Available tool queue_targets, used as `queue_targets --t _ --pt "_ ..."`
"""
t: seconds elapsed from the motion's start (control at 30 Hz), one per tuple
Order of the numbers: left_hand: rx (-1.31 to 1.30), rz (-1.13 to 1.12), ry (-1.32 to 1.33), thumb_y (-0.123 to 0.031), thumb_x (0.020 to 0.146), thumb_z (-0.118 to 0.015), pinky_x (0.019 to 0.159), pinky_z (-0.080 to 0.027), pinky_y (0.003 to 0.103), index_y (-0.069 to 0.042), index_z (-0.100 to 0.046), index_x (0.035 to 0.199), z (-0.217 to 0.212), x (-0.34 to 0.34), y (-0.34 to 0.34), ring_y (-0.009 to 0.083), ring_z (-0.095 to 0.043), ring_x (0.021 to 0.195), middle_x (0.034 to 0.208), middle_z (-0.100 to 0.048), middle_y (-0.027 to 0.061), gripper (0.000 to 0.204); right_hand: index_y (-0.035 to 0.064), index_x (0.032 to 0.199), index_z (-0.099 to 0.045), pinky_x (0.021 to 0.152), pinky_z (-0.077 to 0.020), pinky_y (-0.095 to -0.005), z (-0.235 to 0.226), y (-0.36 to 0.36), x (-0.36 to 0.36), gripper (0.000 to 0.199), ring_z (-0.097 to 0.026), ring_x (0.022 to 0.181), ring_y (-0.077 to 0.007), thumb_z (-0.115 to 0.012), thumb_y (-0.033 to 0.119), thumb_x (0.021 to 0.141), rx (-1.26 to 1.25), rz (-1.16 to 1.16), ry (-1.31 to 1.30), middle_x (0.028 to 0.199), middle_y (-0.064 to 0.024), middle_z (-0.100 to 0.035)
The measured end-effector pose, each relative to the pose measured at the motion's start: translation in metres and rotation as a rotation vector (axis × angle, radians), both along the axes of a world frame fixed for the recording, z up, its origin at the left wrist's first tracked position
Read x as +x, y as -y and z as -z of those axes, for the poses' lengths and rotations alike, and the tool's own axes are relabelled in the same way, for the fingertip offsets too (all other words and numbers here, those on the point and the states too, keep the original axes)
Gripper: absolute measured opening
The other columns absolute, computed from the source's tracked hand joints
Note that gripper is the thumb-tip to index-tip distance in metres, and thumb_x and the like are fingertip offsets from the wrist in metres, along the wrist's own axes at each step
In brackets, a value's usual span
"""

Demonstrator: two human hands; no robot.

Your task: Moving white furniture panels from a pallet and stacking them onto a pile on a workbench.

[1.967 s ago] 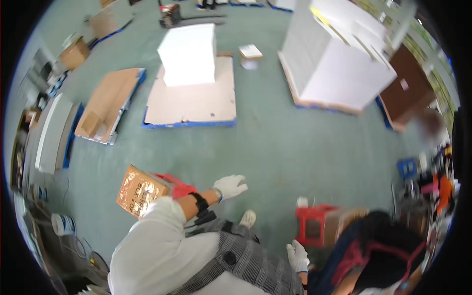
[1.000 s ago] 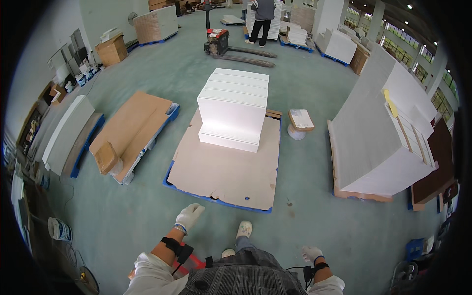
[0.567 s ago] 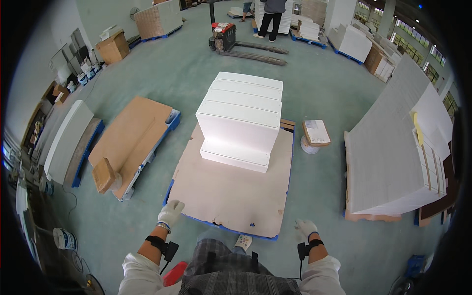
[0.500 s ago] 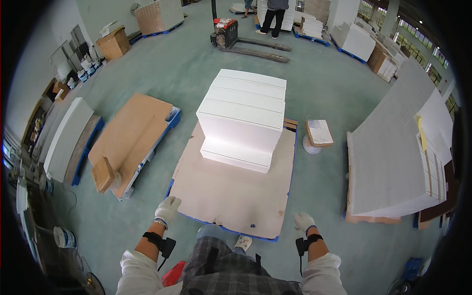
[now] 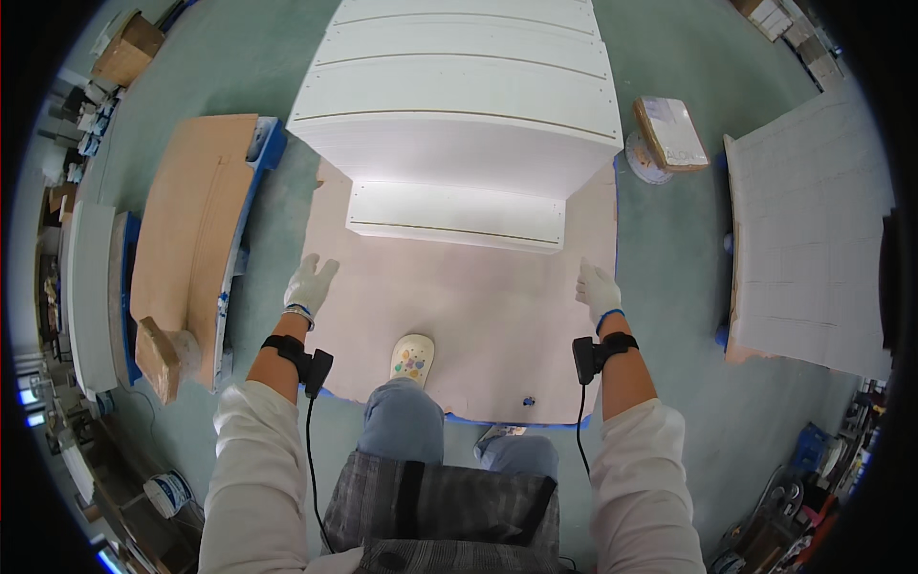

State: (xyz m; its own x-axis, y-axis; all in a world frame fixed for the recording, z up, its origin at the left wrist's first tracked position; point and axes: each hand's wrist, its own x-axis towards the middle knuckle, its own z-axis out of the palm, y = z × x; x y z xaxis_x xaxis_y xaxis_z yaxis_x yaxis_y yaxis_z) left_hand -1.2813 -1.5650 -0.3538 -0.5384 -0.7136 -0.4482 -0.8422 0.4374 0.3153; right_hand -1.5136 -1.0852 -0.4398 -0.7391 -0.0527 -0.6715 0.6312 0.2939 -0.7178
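Observation:
A large stack of white panels (image 5: 469,91) stands in front of me, a lower white ledge (image 5: 457,212) jutting out at its near side. It rests on a cardboard sheet (image 5: 459,297) laid over a blue pallet. My left hand (image 5: 311,282), in a white glove, hovers over the sheet's left side, thumb and fingers apart and holding nothing. On the other side my right hand (image 5: 597,289), gloved too, is held near the sheet's right edge, fingers loosely bent with nothing in them. Neither hand touches the stack. One of my feet (image 5: 412,360) is on the sheet.
Left of me lies a cardboard-covered pallet (image 5: 186,230) with a brown-wrapped packet (image 5: 158,359) at its near end. To the right, a tub with a wrapped packet (image 5: 672,134) on top stands on the floor. Beyond it is a tall white stack (image 5: 813,239).
I have stepped forward onto the cardboard sheet, so the white stack is much closer. Both hands have come forward, toward its near side. The view has tilted down.

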Motion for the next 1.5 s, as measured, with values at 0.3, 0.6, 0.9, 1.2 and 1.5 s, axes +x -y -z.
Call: queue_targets --t 0.3,0.6,0.9,1.2,1.5 --pt "0.057 -0.053 -0.077 -0.069 0.083 -0.061 0.099 -0.047 0.039 0.002 -0.035 0.149 0.200 -0.078 0.086 0.0347 -0.056 0.124 0.140 -0.051 0.0276 0.101 0.0020 0.124 -0.061 0.074 -0.0457 -0.0329 0.170 0.029 -0.079 0.071 -0.050 0.077 -0.0156 -0.055 0.064 0.090 0.310 0.036 -0.126 0.088 -0.0030 -0.054" --pt "0.669 -0.251 -0.307 -0.059 0.085 -0.069 0.084 -0.055 0.037 -0.005 -0.045 0.140 0.257 -0.127 0.116 0.0197 -0.060 0.113 0.127 -0.057 0.0084 0.080 -0.0040 0.133 -0.057 0.102 -0.0428 -0.0381 0.193 0.056 -0.089 0.088 -0.058 0.118 -0.0314 -0.050 0.071 0.088 0.315 0.031 0.040 0.128 -0.0211 -0.062" --pt "0.796 -0.334 -0.463 -0.042 0.092 -0.070 0.067 -0.059 0.025 -0.002 -0.052 0.135 0.264 -0.113 0.161 0.0138 -0.069 0.094 0.115 -0.066 0.0054 0.061 -0.0026 0.135 -0.056 0.098 -0.0446 -0.0365 0.178 0.061 -0.007 0.085 -0.059 0.113 -0.0283 -0.050 0.069 0.090 0.192 -0.107 0.076 0.127 -0.0191 -0.063" --pt "1.021 -0.366 -0.415 -0.043 0.096 -0.064 0.080 -0.061 0.031 -0.001 -0.056 0.130 0.265 -0.104 0.190 0.0187 -0.070 0.100 0.120 -0.067 0.0094 0.054 -0.0077 0.132 -0.057 0.093 -0.0486 -0.0336 0.214 0.081 0.010 0.081 -0.061 0.111 -0.0220 -0.068 0.058 0.086 -0.279 0.285 0.134 0.123 -0.0137 -0.064" --pt "1.074 -0.502 -0.441 -0.035 0.101 -0.057 0.082 -0.062 0.034 -0.006 -0.055 0.134 0.252 -0.043 0.164 0.0207 -0.068 0.106 0.123 -0.065 0.0074 0.043 -0.0070 0.131 -0.056 0.094 -0.0507 -0.0315 0.161 0.055 0.088 0.071 -0.064 0.107 -0.0197 -0.073 0.047 0.088 -0.231 0.380 0.179 0.120 -0.0144 -0.065"
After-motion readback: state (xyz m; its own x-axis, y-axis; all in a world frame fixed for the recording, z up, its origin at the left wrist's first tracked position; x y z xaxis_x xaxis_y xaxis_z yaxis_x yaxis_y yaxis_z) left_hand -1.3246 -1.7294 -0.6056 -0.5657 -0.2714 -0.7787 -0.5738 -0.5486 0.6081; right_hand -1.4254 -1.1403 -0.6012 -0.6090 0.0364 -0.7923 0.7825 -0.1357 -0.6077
